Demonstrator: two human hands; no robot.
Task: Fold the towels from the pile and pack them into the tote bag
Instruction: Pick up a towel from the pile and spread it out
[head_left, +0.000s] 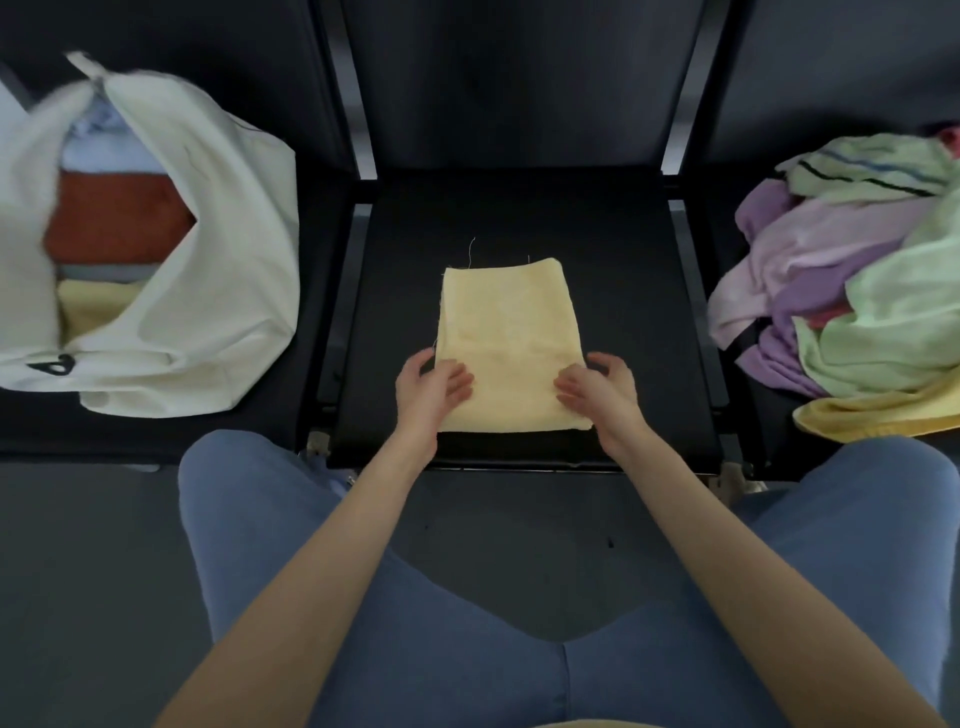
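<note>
Closest in, the person's knees in blue trousers (852, 545) frame the view, both forearms reaching forward to the black seat (613, 249) of the middle chair, which serves as the work surface. On it lies the yellow towel (506, 338), already folded into a neat upright rectangle, loose threads showing at its far edge. The left hand (431, 387) rests on the towel's near left corner and the right hand (602, 387) on its near right corner, fingers (460, 382) relaxed and nearly straight, lying flat on the cloth rather than pinching it; that reads as smoothing or steadying the near edge, perhaps ahead of one more fold or a lift. Hands at both corners keep the layers squared so the stack doesn't slide apart. Out to the person's right, on the neighbouring seat, sits the pile (852, 291): crumpled lilac, pale green and yellow towels, a striped one on top, a hint of red at the back, so plenty is left to do. On the left seat, the cream tote bag (208, 260) gapes open towards the person, and inside it folded towels stand stacked: yellow nearest, a grey band, rust-orange, then pale blue and white furthest in.
</note>
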